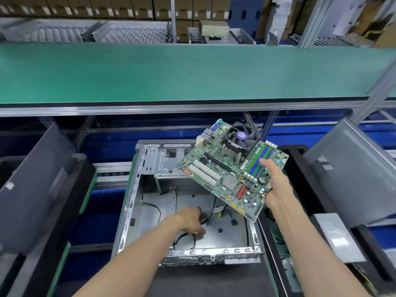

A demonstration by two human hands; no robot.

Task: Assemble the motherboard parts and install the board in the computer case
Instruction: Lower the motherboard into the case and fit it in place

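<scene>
The right hand [276, 185] grips the right edge of the green motherboard [231, 170], thumb on top beside the blue and green memory slots [258, 162], holding the board tilted in the air above the far right part of the open computer case [137, 189]. The CPU cooler fan [241, 137] sits on the board's far end, just beyond that hand; its purple hub label is too blurred to read. The left hand [191, 220] is down inside the case, fingers curled among the black cables [194, 239] on the case floor, though whether it grips one cannot be told.
</scene>
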